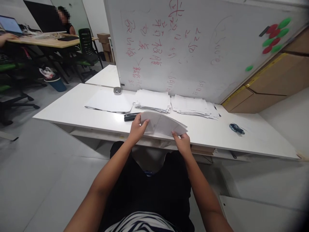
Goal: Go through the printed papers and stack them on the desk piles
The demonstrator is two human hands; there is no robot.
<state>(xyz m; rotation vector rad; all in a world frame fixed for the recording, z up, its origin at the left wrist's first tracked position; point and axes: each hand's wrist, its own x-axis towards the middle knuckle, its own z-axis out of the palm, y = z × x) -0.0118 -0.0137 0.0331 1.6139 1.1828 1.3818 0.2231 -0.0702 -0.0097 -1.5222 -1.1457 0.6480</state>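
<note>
Both my hands hold sheets of paper [163, 124] upright and slightly bent above the front edge of the white table. My left hand [138, 129] pinches them at the left side, thumb on the near face. At the lower right corner, my right hand [182, 141] grips the same sheets. A black stapler-like object [131, 116] lies just behind my left hand. Beyond the paper sit two stacks of paper, a left stack [152, 99] and a right stack [193, 106]. Flat sheets [106, 100] rest farther left.
A whiteboard [202, 42] with red writing stands behind the stacks. On the table [256, 138] are a mouse [117, 90] and a dark blue object [236, 129]. Cardboard boxes [272, 77] stand at right. A person [64, 19] sits at a desk at the back left.
</note>
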